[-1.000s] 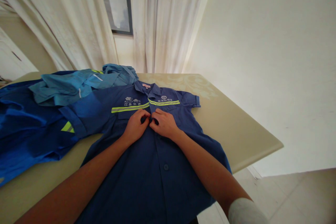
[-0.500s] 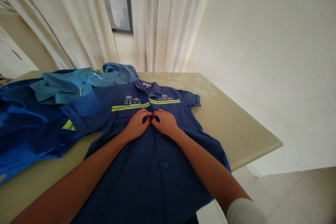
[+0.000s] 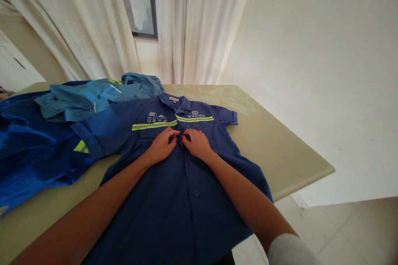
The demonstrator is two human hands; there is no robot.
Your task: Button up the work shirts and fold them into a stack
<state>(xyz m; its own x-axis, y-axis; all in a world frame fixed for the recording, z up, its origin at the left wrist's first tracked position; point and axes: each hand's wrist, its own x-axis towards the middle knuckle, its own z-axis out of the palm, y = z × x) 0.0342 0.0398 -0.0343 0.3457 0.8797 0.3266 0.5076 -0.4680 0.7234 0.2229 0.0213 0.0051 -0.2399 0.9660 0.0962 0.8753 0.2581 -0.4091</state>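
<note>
A dark blue short-sleeved work shirt (image 3: pixel 168 198) lies spread face up, its collar toward the window and its hem at the near edge. Yellow-and-grey reflective strips and white lettering cross the chest. My left hand (image 3: pixel 163 145) pinches the front placket just below the strips. Close beside it, my right hand (image 3: pixel 196 144) grips the same placket, fingertips almost touching the left ones. Whatever button sits between the fingers is hidden. Lower on the placket, a fastened-looking button (image 3: pixel 196 193) shows.
The shirt rests on a cream table (image 3: pixel 280 161) with a pointed right corner. Bright blue garments (image 3: pixel 40 153) and a lighter blue garment (image 3: pixel 81 98) are heaped at the left. Beyond stand pale curtains (image 3: pixel 199 29), a window and a white wall on the right.
The fingers of both hands have shifted slightly at the placket, with the left index finger now stretched further toward the right hand. The shirt and other garments stay in place.
</note>
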